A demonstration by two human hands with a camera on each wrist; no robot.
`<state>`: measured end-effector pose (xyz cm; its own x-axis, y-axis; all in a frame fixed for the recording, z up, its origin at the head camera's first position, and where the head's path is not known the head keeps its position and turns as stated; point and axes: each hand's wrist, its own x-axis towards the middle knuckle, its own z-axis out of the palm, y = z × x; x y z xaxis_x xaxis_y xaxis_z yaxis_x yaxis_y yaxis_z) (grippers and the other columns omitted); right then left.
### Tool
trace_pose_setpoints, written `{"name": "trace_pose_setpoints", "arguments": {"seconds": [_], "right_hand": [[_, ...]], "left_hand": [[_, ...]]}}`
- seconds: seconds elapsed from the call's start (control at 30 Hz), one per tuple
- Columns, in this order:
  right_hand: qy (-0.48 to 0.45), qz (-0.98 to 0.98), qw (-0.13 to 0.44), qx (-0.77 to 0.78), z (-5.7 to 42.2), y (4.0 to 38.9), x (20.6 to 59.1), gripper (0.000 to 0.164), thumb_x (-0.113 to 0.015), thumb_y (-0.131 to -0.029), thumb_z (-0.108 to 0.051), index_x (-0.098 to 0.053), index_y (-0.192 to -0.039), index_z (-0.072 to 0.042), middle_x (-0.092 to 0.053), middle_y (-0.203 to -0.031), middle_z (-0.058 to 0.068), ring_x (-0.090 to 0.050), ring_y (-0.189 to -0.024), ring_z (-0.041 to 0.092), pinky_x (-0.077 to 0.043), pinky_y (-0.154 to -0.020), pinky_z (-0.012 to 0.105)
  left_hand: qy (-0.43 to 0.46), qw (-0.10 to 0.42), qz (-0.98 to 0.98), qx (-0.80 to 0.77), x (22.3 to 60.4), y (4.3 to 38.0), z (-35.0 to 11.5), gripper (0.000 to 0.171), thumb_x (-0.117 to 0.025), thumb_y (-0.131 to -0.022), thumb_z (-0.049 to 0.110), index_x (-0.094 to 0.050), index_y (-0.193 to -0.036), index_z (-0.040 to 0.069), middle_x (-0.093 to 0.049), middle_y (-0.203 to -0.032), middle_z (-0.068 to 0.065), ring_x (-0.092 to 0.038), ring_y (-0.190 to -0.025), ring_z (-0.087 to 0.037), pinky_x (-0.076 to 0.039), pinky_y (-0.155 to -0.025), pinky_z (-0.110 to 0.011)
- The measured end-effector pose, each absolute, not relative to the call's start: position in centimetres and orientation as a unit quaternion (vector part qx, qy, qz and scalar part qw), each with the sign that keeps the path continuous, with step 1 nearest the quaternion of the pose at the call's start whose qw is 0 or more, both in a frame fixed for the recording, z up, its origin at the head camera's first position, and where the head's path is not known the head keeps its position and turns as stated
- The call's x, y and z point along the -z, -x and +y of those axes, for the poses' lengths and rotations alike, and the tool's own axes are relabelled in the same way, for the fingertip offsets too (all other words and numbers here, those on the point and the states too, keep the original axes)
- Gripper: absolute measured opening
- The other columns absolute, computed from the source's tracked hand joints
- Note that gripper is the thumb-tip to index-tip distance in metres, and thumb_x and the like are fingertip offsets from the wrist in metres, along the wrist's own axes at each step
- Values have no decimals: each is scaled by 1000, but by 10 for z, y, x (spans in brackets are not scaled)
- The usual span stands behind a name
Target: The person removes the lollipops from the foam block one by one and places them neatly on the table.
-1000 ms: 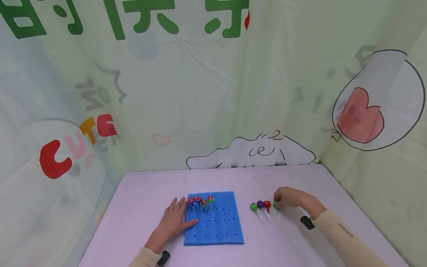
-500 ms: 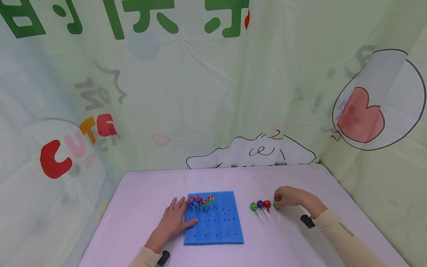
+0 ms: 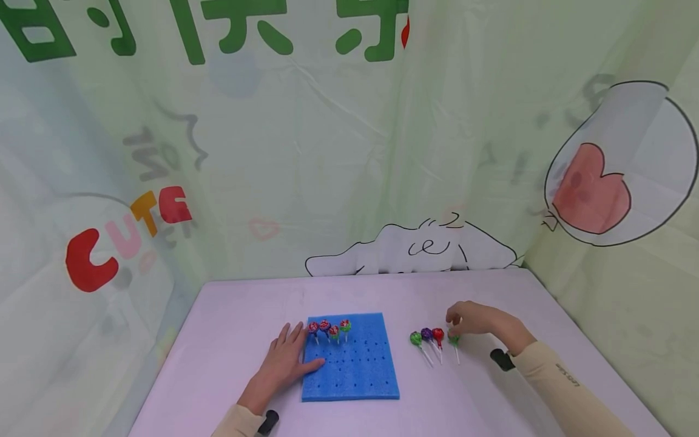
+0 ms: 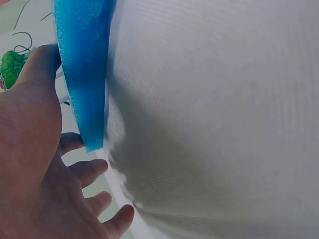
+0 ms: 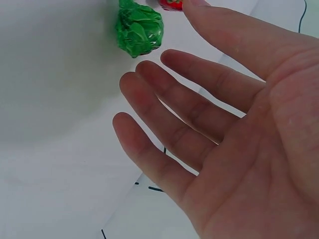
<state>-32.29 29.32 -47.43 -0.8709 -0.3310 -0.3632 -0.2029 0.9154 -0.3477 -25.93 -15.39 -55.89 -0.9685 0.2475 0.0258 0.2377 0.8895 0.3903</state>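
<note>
My left hand (image 3: pixel 281 358) rests on the left edge of a blue foam board (image 3: pixel 357 373), fingers spread and thumb on top; the left wrist view shows the board's edge beside the thumb. Several lollipops (image 3: pixel 324 326) stand upright in the board's far left corner. To the right of the board, a green lollipop (image 3: pixel 416 339), a purple one (image 3: pixel 426 334) and a red one (image 3: pixel 438 335) lie side by side. Another green lollipop (image 3: pixel 454 340) lies just right of these. My right hand (image 3: pixel 477 318) hovers by its head, fingers relaxed, apart from it in the right wrist view.
Rows of small holes (image 3: pixel 355 385) dot the foam board. A pale table (image 3: pixel 235 309) lies underneath, with a printed curtain (image 3: pixel 338 152) around its back and sides. Dark wrist cameras (image 3: pixel 502 360) sit at the sleeves.
My right hand has let go of the rightmost green lollipop and lifted slightly up and away from it. The left hand and the foam board have stayed put.
</note>
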Motion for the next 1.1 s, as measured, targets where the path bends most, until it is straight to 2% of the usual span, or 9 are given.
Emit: {"name": "trace_pose_setpoints", "arguments": {"seconds": [0.43, 0.9, 1.1], "right_hand": [[158, 952, 192, 180, 277, 322, 478, 32, -74, -91, -20, -68, -117, -2, -68, -109, 9, -60, -94, 21, -57, -83, 45], [167, 948, 179, 204, 257, 321, 478, 33, -73, -93, -17, -67, -120, -1, -69, -118, 14, -63, -102, 25, -58, -86, 42], [171, 950, 152, 214, 248, 320, 485, 35, -73, -92, -16, -66, -122, 0, -68, -119, 13, -64, -107, 29, -57, -92, 46]], "left_hand": [[-133, 4, 971, -198, 558, 261, -155, 92, -67, -87, 62, -41, -151, 1, -38, -159, -20, -24, -150, -48, -28, -115, -67], [-130, 10, 972, -195, 565, 263, -156, 96, -65, -86, 67, -40, -153, 3, -36, -161, -18, -23, -151, -46, -27, -116, -67], [-128, 13, 972, -199, 563, 262, -156, 96, -64, -86, 68, -39, -153, 3, -36, -161, -18, -22, -152, -46, -26, -116, -67]]}}
